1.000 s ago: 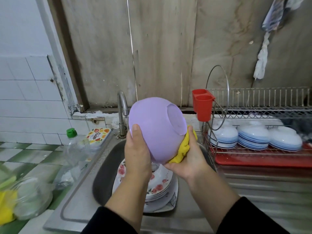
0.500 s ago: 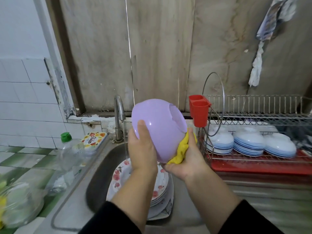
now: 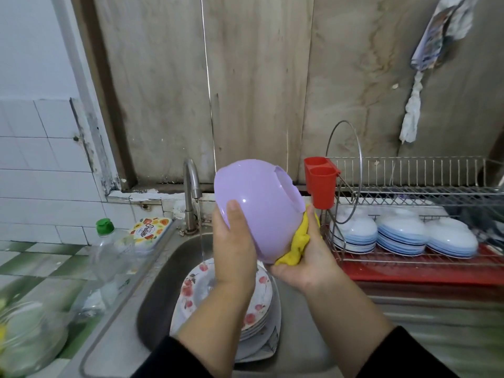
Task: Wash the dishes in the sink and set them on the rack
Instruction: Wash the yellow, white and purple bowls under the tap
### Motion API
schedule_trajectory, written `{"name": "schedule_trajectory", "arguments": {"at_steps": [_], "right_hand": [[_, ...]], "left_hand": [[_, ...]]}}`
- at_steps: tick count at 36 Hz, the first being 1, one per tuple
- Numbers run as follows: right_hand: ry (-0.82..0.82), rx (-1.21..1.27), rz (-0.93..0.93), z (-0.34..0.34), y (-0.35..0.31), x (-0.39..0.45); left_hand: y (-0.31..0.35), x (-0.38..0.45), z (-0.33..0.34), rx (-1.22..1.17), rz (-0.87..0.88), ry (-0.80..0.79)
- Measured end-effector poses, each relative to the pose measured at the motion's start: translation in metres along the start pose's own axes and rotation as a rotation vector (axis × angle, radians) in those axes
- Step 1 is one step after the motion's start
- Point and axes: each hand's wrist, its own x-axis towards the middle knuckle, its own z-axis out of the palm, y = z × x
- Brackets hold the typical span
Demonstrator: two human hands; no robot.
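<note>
Stained wall panels [image 3: 259, 85] back the steel sink [image 3: 163, 268]; both hands' fingers [image 3: 234, 214] grasp a purple bowl [image 3: 256, 203].

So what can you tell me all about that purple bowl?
The purple bowl looks like smooth, shiny plastic, pale lilac all over. It is held up above the sink, turned so its round outside faces us and its foot ring points up and right. The left hand grips its side; the right hand presses a yellow cloth under it.
</note>
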Motion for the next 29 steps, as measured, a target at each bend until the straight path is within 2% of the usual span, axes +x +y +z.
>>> {"name": "schedule_trajectory", "arguments": {"at_steps": [3, 5, 7, 10, 12, 13, 15, 17, 19, 20, 23, 26, 29], "right_hand": [[-0.039, -0.079, 0.02, -0.008, -0.018, 0.002], [-0.059, -0.133, 0.021, -0.009, -0.029, 0.003], [-0.072, -0.115, 0.013, -0.004, -0.029, 0.003], [-0.04, -0.039, -0.017, 0.008, -0.006, 0.006], [-0.034, 0.014, -0.02, 0.013, 0.008, 0.008], [-0.017, 0.028, -0.019, 0.013, 0.01, 0.008], [-0.004, 0.026, -0.022, 0.01, 0.005, 0.008], [-0.039, -0.01, -0.04, 0.005, -0.009, 0.005], [-0.062, -0.085, -0.043, 0.001, -0.022, 0.003], [-0.058, -0.103, -0.038, 0.001, -0.026, 0.002], [-0.051, -0.076, 0.0, 0.008, -0.018, 0.002], [-0.035, -0.032, 0.001, 0.01, 0.0, 0.003], [-0.043, -0.03, 0.006, 0.007, 0.003, -0.001]], "left_hand": [[0.009, 0.023, -0.012, -0.194, -0.241, -0.157], [0.02, 0.044, -0.018, -0.261, -0.348, -0.139], [0.032, 0.053, -0.015, -0.199, -0.306, -0.034], [0.034, 0.041, -0.001, -0.049, -0.116, 0.114], [0.021, 0.022, 0.002, 0.069, 0.047, 0.114], [0.016, 0.011, 0.002, 0.076, 0.079, 0.058], [0.009, 0.007, -0.003, -0.005, 0.036, -0.109], [0.013, 0.021, -0.012, -0.149, -0.142, -0.26], [0.023, 0.044, -0.02, -0.317, -0.316, -0.261], [0.028, 0.053, -0.021, -0.35, -0.341, -0.216], [0.034, 0.054, -0.014, -0.272, -0.268, -0.079], [0.021, 0.032, -0.009, -0.202, -0.114, 0.013], [0.015, 0.013, -0.014, -0.193, -0.06, -0.097]]}}
